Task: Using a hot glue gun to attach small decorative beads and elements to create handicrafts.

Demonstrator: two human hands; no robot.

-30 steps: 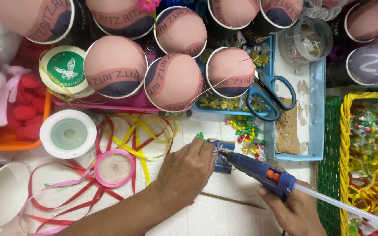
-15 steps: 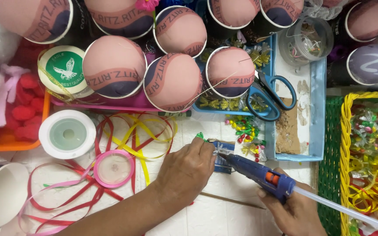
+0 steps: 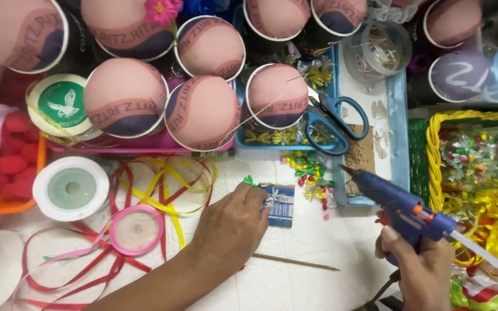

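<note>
We're mid-gluing: left hand (image 3: 234,222) pins a small blue gift box (image 3: 279,205) flat on the white tabletop (image 3: 295,285), fingers curled down onto its near edge, pressing what looks like a silver bow (image 3: 270,200) on top; the view is too small to say whether the bow is already seated or just held in place. Right hand (image 3: 419,270) is wrapped closed around the grip of the blue glue gun (image 3: 396,204), nozzle pointing up-left, clear of the box and hanging over the corner of the light blue tray (image 3: 396,115). A white glue stick (image 3: 485,256) trails out the back. So the box sits just right of centre, between the loose red and yellow ribbons (image 3: 162,190) and the tray, with a scatter of small coloured bows (image 3: 306,170) just above it and a thin wooden skewer (image 3: 295,262) lying below. Our read: glue applied or about to be, decoration being fixed. Any next dab would call for bringing the nozzle down and left to the box top while the left fingertips stay off the hot spot, and keeping the box from sliding. Scissors (image 3: 335,124) rest in the tray, untouched; the pink ribbon spool (image 3: 135,229) and white spool (image 3: 71,188) lie well left of the hand.
</note>
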